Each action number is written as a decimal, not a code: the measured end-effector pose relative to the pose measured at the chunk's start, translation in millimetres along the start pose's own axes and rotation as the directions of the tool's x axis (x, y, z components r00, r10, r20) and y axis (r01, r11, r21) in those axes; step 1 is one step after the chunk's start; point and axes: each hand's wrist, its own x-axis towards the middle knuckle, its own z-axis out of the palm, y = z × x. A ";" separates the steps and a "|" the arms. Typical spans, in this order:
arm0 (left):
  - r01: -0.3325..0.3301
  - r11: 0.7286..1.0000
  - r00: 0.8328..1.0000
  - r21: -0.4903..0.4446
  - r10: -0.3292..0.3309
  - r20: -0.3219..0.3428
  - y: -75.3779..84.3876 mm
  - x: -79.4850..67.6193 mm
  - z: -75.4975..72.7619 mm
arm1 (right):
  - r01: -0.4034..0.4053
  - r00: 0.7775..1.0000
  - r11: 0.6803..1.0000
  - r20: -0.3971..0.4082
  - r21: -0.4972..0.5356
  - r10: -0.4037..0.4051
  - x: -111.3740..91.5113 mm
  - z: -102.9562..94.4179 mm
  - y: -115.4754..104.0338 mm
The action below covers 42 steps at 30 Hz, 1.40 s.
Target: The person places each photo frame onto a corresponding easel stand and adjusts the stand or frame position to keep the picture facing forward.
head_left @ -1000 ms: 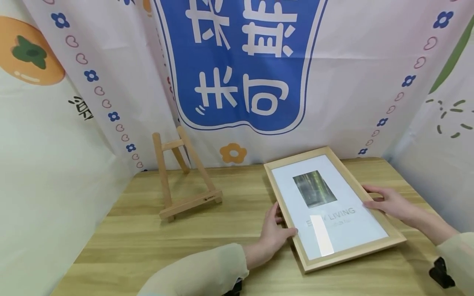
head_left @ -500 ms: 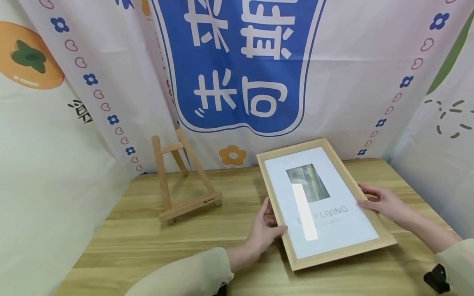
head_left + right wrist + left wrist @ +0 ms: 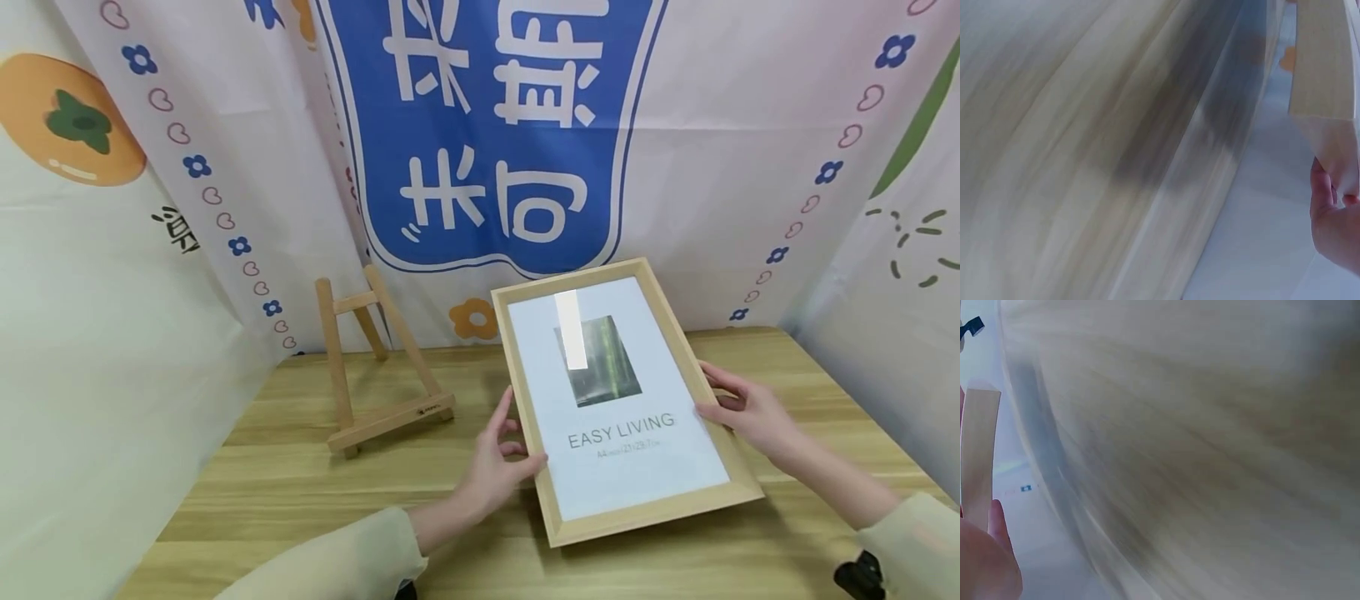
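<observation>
Both hands hold a light-wood picture frame (image 3: 660, 514) between them, tilted up over the table. Behind its glass are a white sheet reading "EASY LIVING" and a small dark picture. My left hand (image 3: 491, 471) grips the left side, thumb on the front face and fingers at the edge. On the opposite side my right hand (image 3: 753, 417) pinches the frame the same way, fingertips hidden behind it. In the left wrist view the frame's edge (image 3: 979, 450) rises above the left hand (image 3: 985, 559). The right wrist view shows its corner (image 3: 1325, 69) over the right hand (image 3: 1335, 225).
A small wooden easel (image 3: 390, 421) stands at the left of the wood-grain table (image 3: 247, 500), its ledge facing forward. Behind the table hangs a printed white cloth (image 3: 690, 208) with a blue panel, and cloth walls rise on both sides.
The picture frame has moved left toward the easel, both hands with it. Its far end has risen, so it stands more upright, and the glare on the glass has shifted upward.
</observation>
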 end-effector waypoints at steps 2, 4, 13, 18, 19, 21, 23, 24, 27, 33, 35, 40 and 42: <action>0.013 1.000 1.000 -0.007 -0.013 -0.004 11.1 -5.9 -6.5 | 0.009 1.000 1.000 -0.003 0.017 -0.009 1.6 7.3 -5.4; 0.013 1.000 1.000 -0.014 -0.013 -0.011 16.9 -10.6 -13.6 | 0.031 0.999 0.999 -0.010 0.017 -0.031 4.2 14.7 -10.5; -0.007 0.998 0.994 0.060 0.013 -0.107 35.1 -26.5 -37.4 | 0.120 0.993 0.993 -0.002 0.019 -0.120 26.2 38.7 -30.2; -0.026 0.997 0.983 0.074 0.039 -0.181 36.9 -30.4 -51.6 | 0.189 0.982 0.981 0.011 0.039 -0.190 43.2 54.2 -35.9; -0.037 0.996 0.980 0.076 0.051 -0.192 37.3 -30.9 -55.1 | 0.199 0.980 0.979 0.009 0.046 -0.200 46.2 58.1 -36.8; -0.067 0.994 0.973 0.092 0.085 -0.214 37.7 -31.9 -62.6 | 0.207 0.978 0.976 0.002 0.073 -0.208 52.2 67.0 -38.9; -0.109 0.987 0.963 0.121 0.135 -0.233 37.1 -32.4 -71.1 | 0.212 0.977 0.973 -0.011 0.096 -0.212 58.9 76.8 -41.1; -0.128 0.982 0.957 0.138 0.159 -0.244 36.3 -32.5 -75.6 | 0.215 0.977 0.971 -0.018 0.108 -0.214 62.9 82.0 -42.6; -0.159 0.970 0.937 0.183 0.206 -0.281 29.9 -31.0 -91.1 | 0.248 0.969 0.958 -0.042 0.145 -0.244 76.7 97.1 -47.8; -0.172 0.948 0.913 0.267 0.255 -0.318 21.7 -26.0 -120.5 | 0.285 0.958 0.941 -0.045 0.182 -0.282 101.9 121.8 -60.4; -0.172 0.939 0.906 0.298 0.270 -0.326 22.7 -24.6 -129.3 | 0.278 0.960 0.941 -0.036 0.191 -0.277 108.9 129.4 -64.5; -0.182 0.923 0.886 0.338 0.303 -0.350 27.9 -21.9 -149.7 | 0.282 0.958 0.933 -0.020 0.223 -0.285 119.1 146.9 -83.2; -0.196 0.925 0.878 0.326 0.314 -0.361 31.3 -20.7 -156.9 | 0.295 0.954 0.928 -0.023 0.230 -0.298 121.1 153.0 -93.5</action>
